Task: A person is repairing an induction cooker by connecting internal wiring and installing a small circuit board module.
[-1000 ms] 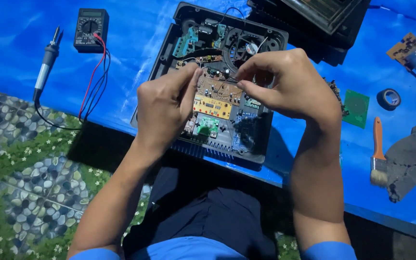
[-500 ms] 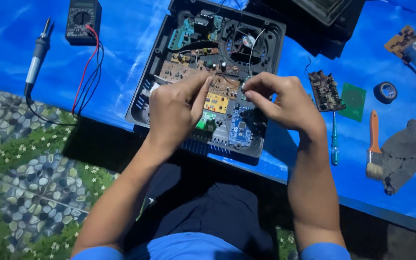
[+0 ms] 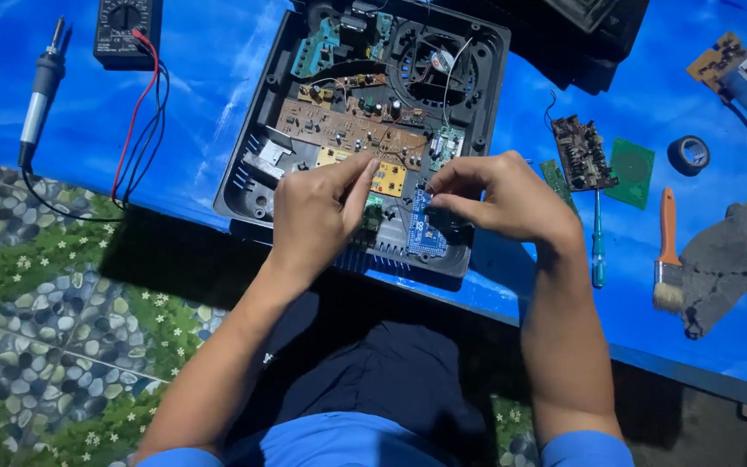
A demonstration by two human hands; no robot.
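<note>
Both hands have dropped lower vs the earlier frame, now over the near end of the open black casing (image 3: 252, 186) on the blue table (image 3: 209, 95). Soldering iron (image 3: 41, 91) & multimeter (image 3: 127, 30) sit far left. Left hand (image 3: 313, 216): fingers together by the yellow board (image 3: 388, 179); can't tell if it grips anything. Right hand (image 3: 503, 199): fingertips pinched at the blue board (image 3: 421, 235). Boards likely light, stiff, fragile; hold by edges. Screwdriver (image 3: 596, 238), brush (image 3: 668, 251) right.
</note>
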